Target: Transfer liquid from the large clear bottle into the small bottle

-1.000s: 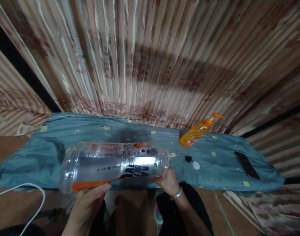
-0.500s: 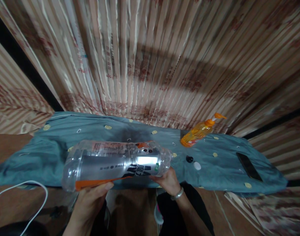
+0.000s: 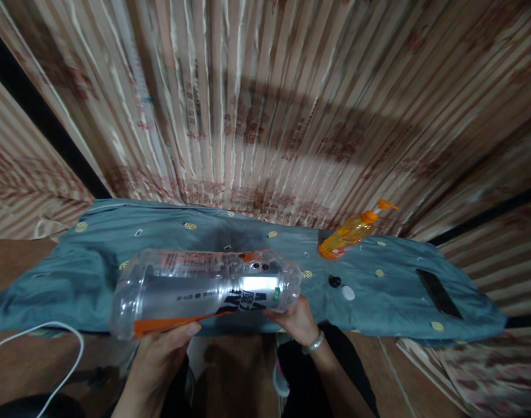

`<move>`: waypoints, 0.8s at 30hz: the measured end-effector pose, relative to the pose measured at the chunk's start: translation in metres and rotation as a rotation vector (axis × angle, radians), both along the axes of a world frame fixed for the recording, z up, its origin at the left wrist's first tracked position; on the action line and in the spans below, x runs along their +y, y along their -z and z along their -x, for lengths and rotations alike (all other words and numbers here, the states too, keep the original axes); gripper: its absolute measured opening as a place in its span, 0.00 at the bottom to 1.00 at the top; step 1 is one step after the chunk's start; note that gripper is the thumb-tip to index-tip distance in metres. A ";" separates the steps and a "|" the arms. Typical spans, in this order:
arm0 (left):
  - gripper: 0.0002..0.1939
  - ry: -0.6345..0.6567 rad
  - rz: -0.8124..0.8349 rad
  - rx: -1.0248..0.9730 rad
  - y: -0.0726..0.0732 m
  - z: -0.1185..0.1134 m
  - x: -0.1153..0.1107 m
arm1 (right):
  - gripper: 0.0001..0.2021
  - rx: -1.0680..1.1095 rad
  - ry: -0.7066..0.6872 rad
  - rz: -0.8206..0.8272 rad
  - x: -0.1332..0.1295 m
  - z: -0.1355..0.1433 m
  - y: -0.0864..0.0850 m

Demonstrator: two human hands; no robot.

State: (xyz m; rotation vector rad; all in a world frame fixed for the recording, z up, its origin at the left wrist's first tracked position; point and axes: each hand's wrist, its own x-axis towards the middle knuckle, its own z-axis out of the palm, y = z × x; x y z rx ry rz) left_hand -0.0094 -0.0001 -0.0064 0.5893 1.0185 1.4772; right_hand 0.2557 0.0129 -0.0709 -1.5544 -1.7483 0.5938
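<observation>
A large clear plastic bottle (image 3: 204, 290) with a silver and orange label lies sideways in the air, its neck to the right. My left hand (image 3: 165, 348) supports it from below near the base, thumb along the orange strip; the other fingers are hidden beneath. Under the shoulder near the neck, my right hand (image 3: 297, 322) grips it, with a bracelet on that wrist. To the right of the neck, a small black cap (image 3: 334, 281) and a white round cap (image 3: 347, 292) lie on the teal cloth (image 3: 378, 307).
An orange pump bottle (image 3: 347, 237) stands towards the back right of the cloth. A black phone (image 3: 439, 294) lies at the right end. Striped curtains (image 3: 256, 116) hang close behind, and a white cable (image 3: 69, 325) loops at the lower left.
Both hands keep the bottle in nearly the same pose. The view has shifted very slightly, and nothing was taken hold of or let go.
</observation>
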 end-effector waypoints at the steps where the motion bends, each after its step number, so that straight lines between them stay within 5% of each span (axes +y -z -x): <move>1: 0.23 0.005 -0.012 -0.021 -0.001 0.000 0.001 | 0.12 -0.004 -0.001 -0.002 0.000 0.000 0.001; 8: 0.22 -0.014 -0.003 -0.050 -0.012 -0.008 -0.001 | 0.13 0.003 0.005 0.027 0.000 -0.001 0.002; 14: 0.08 -0.031 0.040 0.057 -0.019 -0.014 -0.006 | 0.12 0.049 0.003 0.055 0.000 0.000 0.001; 24: 0.24 -0.107 0.036 -0.032 -0.028 -0.020 -0.004 | 0.11 0.002 0.002 0.006 0.000 0.000 0.002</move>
